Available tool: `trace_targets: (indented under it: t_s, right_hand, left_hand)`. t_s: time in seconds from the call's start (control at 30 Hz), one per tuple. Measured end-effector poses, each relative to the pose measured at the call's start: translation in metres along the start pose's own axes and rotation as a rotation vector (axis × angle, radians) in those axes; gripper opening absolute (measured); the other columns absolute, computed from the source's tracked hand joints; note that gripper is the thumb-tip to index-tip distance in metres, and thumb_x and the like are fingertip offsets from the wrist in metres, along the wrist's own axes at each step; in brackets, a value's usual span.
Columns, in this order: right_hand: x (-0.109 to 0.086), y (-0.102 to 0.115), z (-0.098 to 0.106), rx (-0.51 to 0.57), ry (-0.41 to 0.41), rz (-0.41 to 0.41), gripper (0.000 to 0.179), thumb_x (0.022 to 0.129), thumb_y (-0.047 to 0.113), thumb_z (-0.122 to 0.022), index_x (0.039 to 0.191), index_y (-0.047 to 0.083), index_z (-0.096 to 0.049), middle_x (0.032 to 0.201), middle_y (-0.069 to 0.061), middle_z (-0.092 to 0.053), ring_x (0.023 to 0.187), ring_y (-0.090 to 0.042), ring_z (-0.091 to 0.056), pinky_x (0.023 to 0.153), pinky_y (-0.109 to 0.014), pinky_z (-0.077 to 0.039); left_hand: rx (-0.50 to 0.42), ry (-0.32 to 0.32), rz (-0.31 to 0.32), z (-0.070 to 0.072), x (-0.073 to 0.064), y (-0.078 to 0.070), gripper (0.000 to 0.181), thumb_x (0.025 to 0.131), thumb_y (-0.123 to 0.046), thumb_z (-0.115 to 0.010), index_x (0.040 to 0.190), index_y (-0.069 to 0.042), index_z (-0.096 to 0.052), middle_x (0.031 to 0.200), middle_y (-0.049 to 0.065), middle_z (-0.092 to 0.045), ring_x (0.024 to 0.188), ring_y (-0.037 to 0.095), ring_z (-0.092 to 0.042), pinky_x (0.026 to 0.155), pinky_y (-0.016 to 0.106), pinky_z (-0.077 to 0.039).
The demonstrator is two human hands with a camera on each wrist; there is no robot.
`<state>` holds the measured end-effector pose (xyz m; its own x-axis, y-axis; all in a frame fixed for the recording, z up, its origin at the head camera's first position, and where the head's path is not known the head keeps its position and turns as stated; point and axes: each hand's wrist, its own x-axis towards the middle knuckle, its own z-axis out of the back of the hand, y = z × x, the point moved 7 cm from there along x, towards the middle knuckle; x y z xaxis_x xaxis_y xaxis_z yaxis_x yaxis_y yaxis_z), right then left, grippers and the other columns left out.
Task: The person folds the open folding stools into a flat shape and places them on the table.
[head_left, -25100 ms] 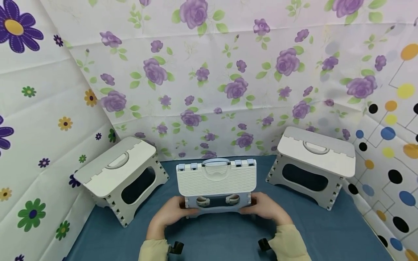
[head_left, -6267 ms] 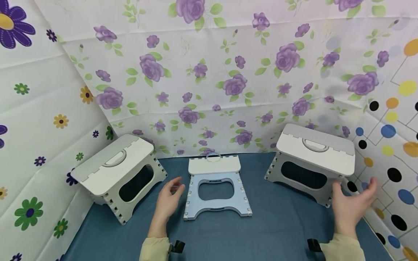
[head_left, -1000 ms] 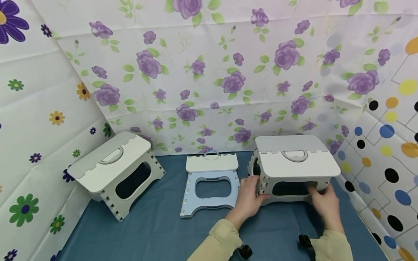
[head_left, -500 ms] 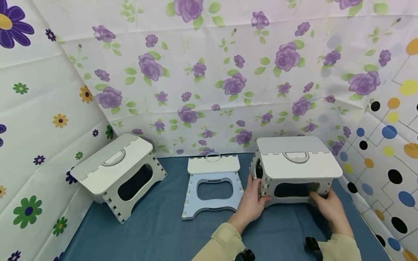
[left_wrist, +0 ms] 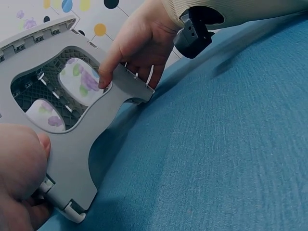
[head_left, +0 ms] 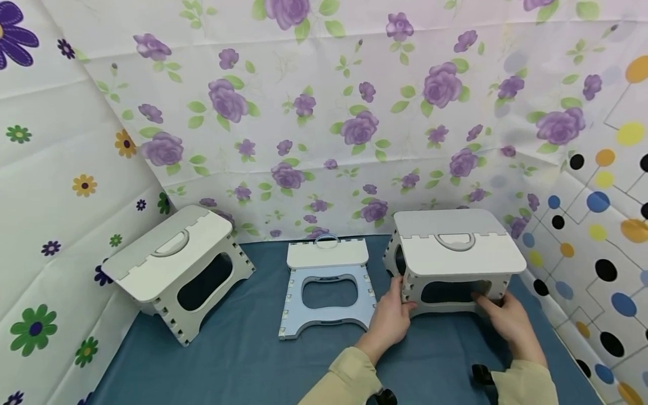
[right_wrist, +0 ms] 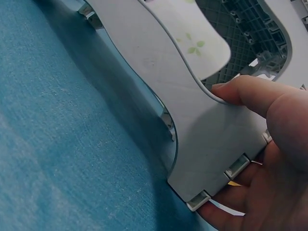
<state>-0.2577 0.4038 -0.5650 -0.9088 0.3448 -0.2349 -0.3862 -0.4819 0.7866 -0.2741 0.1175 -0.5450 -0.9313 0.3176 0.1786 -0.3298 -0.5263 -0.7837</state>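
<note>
A white-topped folding stool with grey legs (head_left: 460, 253) stands unfolded at the right of the table in the head view, and both hands hold its front leg panel. My left hand (head_left: 390, 320) grips the panel's left edge, fingers behind and thumb in front. At the right corner, my right hand (right_wrist: 288, 125) has its thumb over the rim of the panel's opening and its fingers around the hinged outer edge. To the left of these hands lies a folded-flat stool with a white top and light blue legs (head_left: 329, 323), its handle pointing away from me.
Another unfolded white and grey stool (head_left: 172, 253) stands angled at the left. Blue cloth (head_left: 228, 365) covers the table. A flowered sheet (head_left: 304, 124) hangs behind, and a dotted sheet (head_left: 597, 253) borders the right side.
Earlier both hands held the light blue stool, partly folded; it then lay flat. The right stool has since been turned to face me and gripped by both hands. The last second shows little change.
</note>
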Motion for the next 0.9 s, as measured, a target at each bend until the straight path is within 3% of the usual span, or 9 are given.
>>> trace_targets:
  t_s: [0.23, 0.53, 0.9]
  right_hand:
    - [-0.0011, 0.0033, -0.0004, -0.003, -0.016, 0.032, 0.085, 0.108, 0.047, -0.058, 0.164, -0.007, -0.026, 0.158, -0.04, -0.036, 0.139, -0.055, -0.043, 0.109, -0.07, -0.04]
    - [-0.0024, 0.0027, -0.0016, -0.008, -0.046, 0.039, 0.078, 0.109, 0.039, -0.056, 0.162, -0.01, -0.027, 0.155, -0.041, -0.038, 0.134, -0.055, -0.046, 0.105, -0.069, -0.043]
    - [-0.0052, 0.0042, -0.0017, -0.003, -0.073, 0.042, 0.073, 0.11, 0.035, -0.055, 0.161, -0.01, -0.029, 0.153, -0.04, -0.041, 0.129, -0.053, -0.049, 0.098, -0.065, -0.047]
  left_hand:
    - [0.018, -0.008, -0.013, 0.0017, 0.0022, -0.0012, 0.05, 0.107, -0.018, -0.068, 0.15, -0.02, -0.042, 0.122, 0.005, -0.071, 0.095, 0.01, -0.069, 0.073, 0.028, -0.055]
    - [0.06, 0.006, 0.0, 0.0015, 0.0009, -0.0007, 0.05, 0.107, -0.013, -0.067, 0.15, -0.019, -0.043, 0.111, 0.0, -0.073, 0.083, 0.006, -0.065, 0.068, 0.027, -0.051]
    - [0.044, 0.025, 0.001, 0.0024, 0.0032, -0.002, 0.049, 0.106, -0.006, -0.066, 0.148, -0.018, -0.045, 0.103, -0.003, -0.075, 0.076, 0.005, -0.062, 0.064, 0.026, -0.049]
